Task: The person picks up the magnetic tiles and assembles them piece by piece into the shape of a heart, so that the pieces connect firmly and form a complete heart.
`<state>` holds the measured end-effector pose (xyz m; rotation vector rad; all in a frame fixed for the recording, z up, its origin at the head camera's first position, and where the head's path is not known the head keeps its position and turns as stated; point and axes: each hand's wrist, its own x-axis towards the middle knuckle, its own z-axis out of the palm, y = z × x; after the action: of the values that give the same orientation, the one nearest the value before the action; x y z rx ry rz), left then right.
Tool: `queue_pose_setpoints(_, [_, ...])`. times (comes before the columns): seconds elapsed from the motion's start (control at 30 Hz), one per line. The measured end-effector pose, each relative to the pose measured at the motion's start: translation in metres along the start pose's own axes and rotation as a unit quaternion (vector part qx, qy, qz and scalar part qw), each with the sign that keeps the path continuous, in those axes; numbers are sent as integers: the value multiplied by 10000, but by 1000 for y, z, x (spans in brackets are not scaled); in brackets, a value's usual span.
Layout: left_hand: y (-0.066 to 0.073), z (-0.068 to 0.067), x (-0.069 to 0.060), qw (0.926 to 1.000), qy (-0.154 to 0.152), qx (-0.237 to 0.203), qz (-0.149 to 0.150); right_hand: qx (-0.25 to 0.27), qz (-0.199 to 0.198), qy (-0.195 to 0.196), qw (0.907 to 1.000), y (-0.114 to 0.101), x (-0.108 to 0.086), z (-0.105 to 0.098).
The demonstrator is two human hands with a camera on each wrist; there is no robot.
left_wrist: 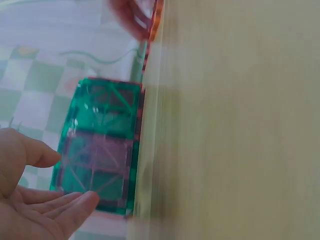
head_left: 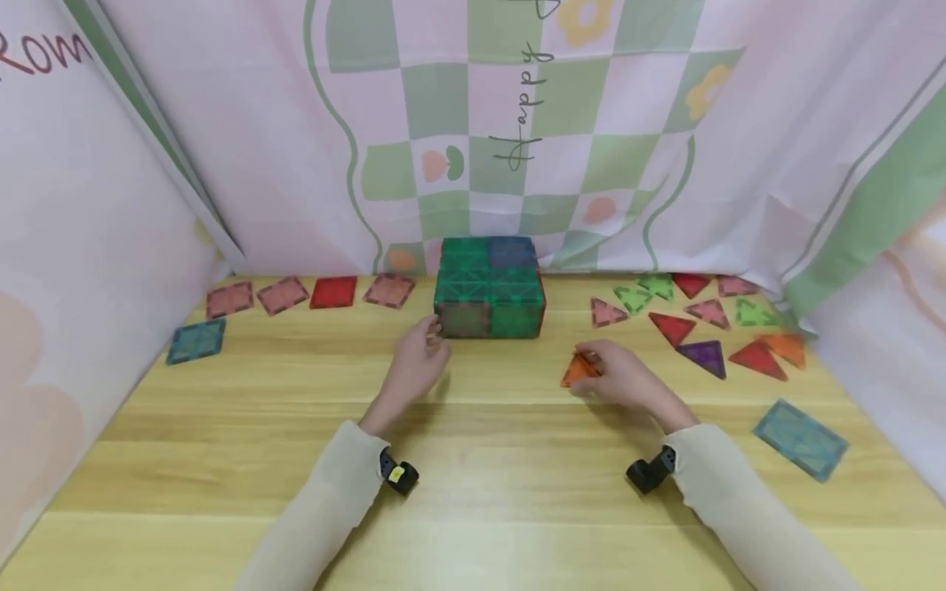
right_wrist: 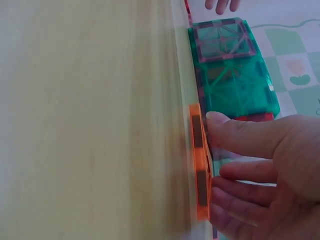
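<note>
Pinching a translucent orange triangular plastic tile (head_left: 576, 373) in the fingers of the right hand (head_left: 621, 376), front-right of a mostly green translucent plastic box (head_left: 488, 287) — holding the left hand (head_left: 415, 361), thumb and fingers parted, beside its front-left corner.

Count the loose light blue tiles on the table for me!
2. One light blue tile lies at the far left, another light blue tile at the far right. Any behind the block would be hidden.
</note>
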<state>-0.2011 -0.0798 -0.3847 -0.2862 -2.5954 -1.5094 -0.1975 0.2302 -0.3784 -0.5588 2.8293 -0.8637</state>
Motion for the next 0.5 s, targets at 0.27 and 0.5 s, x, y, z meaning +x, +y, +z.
queue_pose_setpoints(0.27, [14, 15, -14, 9973, -713, -159, 96, -33, 113, -52, 9999, -8, 9, 3])
queue_pose_setpoints(0.5, [26, 34, -19, 9922, -1220, -110, 213, 203, 96, -398, 9990, -12, 12, 5])
